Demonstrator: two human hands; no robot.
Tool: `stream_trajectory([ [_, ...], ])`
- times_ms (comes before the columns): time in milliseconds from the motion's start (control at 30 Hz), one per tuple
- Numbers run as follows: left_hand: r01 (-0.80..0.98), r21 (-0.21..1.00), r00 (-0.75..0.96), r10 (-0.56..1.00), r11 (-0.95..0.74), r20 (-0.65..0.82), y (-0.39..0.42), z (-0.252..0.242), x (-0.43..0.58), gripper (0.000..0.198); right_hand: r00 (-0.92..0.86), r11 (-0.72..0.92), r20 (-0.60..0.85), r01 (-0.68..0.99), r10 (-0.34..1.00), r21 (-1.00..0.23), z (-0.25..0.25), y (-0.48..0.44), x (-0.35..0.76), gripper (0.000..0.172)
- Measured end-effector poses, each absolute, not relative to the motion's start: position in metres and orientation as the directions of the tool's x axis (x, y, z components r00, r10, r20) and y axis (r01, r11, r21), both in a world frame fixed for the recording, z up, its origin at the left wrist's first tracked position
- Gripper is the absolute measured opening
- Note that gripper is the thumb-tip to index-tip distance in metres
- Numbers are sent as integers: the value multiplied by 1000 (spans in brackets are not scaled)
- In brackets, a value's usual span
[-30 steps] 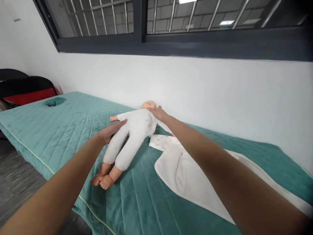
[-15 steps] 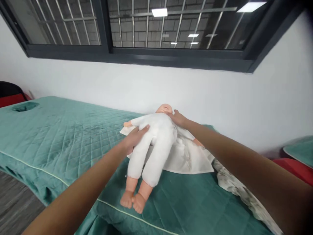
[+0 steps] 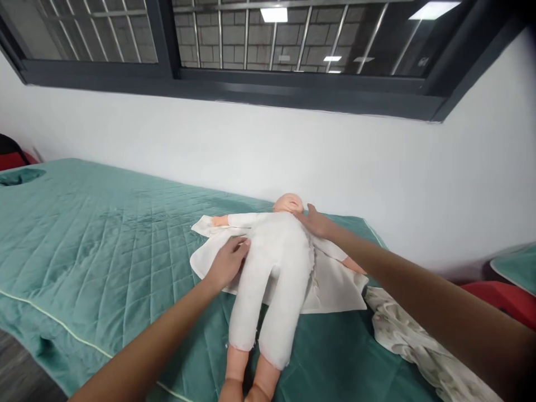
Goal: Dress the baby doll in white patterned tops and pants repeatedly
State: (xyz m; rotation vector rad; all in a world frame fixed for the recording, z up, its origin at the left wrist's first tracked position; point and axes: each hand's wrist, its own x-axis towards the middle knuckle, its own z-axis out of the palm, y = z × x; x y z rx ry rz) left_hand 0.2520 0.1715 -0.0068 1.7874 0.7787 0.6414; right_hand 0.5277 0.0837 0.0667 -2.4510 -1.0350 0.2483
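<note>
A baby doll point(image 3: 278, 245) in a white cloth suit lies on its back, head away from me, with its bare feet toward me. Beneath it a white cloth point(image 3: 335, 287) is spread out. My left hand point(image 3: 229, 259) rests beside the doll's hip, fingers loosely bent and touching its side, not wrapped round it. At the doll's neck and shoulder is my right hand point(image 3: 315, 222), thumb raised apart and fingers stretched toward the neck; the fingertips are partly hidden. The doll's feet are cut off by the lower edge of view.
Green quilted bedding point(image 3: 125, 240) covers the bed, which has a face hole point(image 3: 20, 176) at far left. A crumpled patterned cloth point(image 3: 408, 326) lies at right. Behind stand a white wall point(image 3: 167, 145) and a dark-framed window point(image 3: 251, 92). Something red point(image 3: 498, 296) shows at far right.
The doll has come down to lie flat on the white cloth, its legs further apart. My left hand has loosened from its hip to its side; my right hand stays by the neck.
</note>
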Motion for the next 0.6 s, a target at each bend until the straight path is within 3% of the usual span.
stream_trajectory([
  [100, 291, 723, 613, 702, -627, 362, 202, -16, 251, 28, 661, -644, 73, 746, 747, -166, 84, 84, 513, 67],
  [200, 437, 488, 618, 647, -755, 447, 225, -30, 258, 25, 459, -479, 190, 875, 868, 74, 92, 98, 472, 36],
  [300, 525, 401, 635, 659, -751, 403, 233, -43, 266, 28, 197, -229, 229, 966, 953, 123, 82, 129, 424, 32],
  [367, 540, 370, 645, 654, -756, 396, 233, -47, 267, 29, 132, -155, 182, 981, 974, 114, 69, 157, 402, 38],
  [500, 557, 345, 646, 655, -756, 392, 235, -48, 267, 26, 175, -175, 10, 981, 985, 86, 42, 207, 392, 41],
  [600, 545, 423, 626, 687, -724, 369, 239, -46, 268, 20, 192, -189, -33, 980, 981, 64, 33, 220, 400, 34],
])
